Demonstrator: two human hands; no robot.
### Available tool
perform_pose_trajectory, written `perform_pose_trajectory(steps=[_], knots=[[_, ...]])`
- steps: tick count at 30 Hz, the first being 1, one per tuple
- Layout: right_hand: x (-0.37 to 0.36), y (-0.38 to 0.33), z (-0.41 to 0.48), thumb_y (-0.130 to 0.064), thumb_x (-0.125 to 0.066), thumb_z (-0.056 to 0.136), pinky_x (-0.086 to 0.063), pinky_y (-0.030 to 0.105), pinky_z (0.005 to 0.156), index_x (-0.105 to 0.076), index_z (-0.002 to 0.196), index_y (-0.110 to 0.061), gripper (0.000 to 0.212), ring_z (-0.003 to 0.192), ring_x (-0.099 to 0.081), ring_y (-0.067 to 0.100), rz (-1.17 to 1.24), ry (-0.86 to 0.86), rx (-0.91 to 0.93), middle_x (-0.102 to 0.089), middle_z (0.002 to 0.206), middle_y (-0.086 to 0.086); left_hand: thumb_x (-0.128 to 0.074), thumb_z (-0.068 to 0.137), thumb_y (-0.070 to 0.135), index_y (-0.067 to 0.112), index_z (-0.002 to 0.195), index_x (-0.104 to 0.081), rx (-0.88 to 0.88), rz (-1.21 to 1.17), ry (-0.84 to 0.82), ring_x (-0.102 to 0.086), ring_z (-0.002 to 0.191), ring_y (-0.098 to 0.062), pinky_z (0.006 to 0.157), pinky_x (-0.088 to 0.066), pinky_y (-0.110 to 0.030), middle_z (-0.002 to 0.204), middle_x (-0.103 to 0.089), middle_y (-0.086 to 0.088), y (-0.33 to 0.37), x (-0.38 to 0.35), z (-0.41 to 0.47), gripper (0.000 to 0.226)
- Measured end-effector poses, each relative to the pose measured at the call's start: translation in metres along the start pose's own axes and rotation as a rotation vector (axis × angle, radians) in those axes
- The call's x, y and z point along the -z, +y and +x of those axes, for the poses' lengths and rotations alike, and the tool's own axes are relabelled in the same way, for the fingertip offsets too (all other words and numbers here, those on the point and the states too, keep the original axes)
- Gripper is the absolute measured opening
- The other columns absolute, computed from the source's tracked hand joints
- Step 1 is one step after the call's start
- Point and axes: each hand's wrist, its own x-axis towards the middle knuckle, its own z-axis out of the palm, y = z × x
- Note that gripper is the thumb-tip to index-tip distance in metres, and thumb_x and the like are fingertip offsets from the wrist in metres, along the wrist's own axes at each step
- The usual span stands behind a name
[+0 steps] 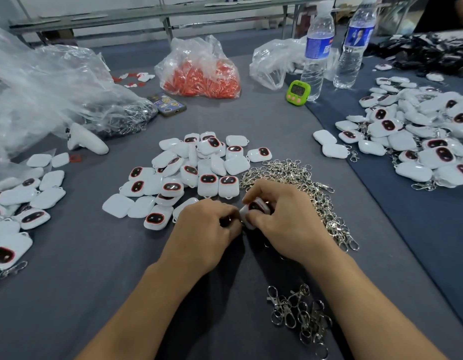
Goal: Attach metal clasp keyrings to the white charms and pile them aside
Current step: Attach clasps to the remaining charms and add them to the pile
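Single head cam, wide-angle, worn by the person at the near side of the grey table. Faces fwd & down across the tabletop. Left hand & right hand come in from the bottom edge and meet just below frame centre, close to the lens. Far side of the table w/ water bottles is at upper right. Metal bench frame runs across the top, well behind. Straight edges bow toward the frame sides.
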Motion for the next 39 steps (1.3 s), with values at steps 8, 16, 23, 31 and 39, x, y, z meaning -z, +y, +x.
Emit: perform_pose_trajectory(steps=[8, 16, 23, 31, 39], knots=[[0.001, 0.002, 0.000, -0.020, -0.074, 0.082, -0.044, 0.006, 0.060, -0.066, 0.088, -0.039, 0.021, 0.078, -0.061, -0.006, 0.005, 0.100, -0.043, -0.068, 0.076, -0.018, -0.078, 0.074, 0.032, 0.036, 0.088, -0.078, 0.039, -0.031, -0.019, -0.060, 0.083, -0.002, 0.070, -0.043, -0.013, 0.081, -0.072, 0.018, 0.000, 0.006, -0.005, 0.015], [0.004, 0.001, 0.001, -0.020, -0.076, 0.083, -0.043, 0.003, 0.062, -0.066, 0.086, -0.039, 0.022, 0.080, -0.060, -0.010, 0.021, 0.103, -0.064, -0.069, 0.079, -0.018, -0.081, 0.082, 0.027, 0.032, 0.093, -0.081, 0.019, 0.001, -0.023, -0.059, 0.080, -0.006, 0.076, -0.050, -0.036, 0.084, -0.072, 0.012, 0.011, 0.003, -0.006, 0.013], [0.008, -0.003, 0.002, -0.017, -0.076, 0.080, -0.047, 0.007, 0.063, -0.071, 0.085, -0.036, 0.020, 0.078, -0.065, -0.004, 0.130, 0.086, -0.095, -0.072, 0.083, -0.022, -0.085, 0.076, 0.028, 0.036, 0.077, -0.079, 0.226, -0.098, 0.232, -0.066, 0.074, 0.002, 0.073, -0.054, -0.026, 0.074, -0.072, 0.025, 0.015, 0.003, -0.005, 0.010], [0.002, -0.010, -0.005, -0.025, -0.074, 0.077, -0.041, 0.008, 0.055, -0.077, 0.085, -0.040, 0.017, 0.067, -0.062, -0.005, -0.055, 0.051, -0.013, -0.069, 0.072, -0.026, -0.079, 0.085, 0.009, 0.039, 0.081, -0.076, 0.261, -0.462, 0.187, -0.072, 0.070, 0.004, 0.065, -0.050, -0.006, 0.074, -0.075, 0.022, 0.016, 0.001, -0.001, 0.030], [0.003, -0.007, -0.002, -0.015, -0.077, 0.084, -0.043, 0.005, 0.071, -0.079, 0.077, -0.032, 0.018, 0.083, -0.063, -0.008, 0.011, 0.117, 0.007, -0.070, 0.080, -0.028, -0.081, 0.082, 0.010, 0.034, 0.079, -0.081, 0.256, -0.501, 0.147, -0.074, 0.072, -0.002, 0.070, -0.059, -0.019, 0.075, -0.076, 0.017, 0.013, 0.000, 0.000, 0.024]])
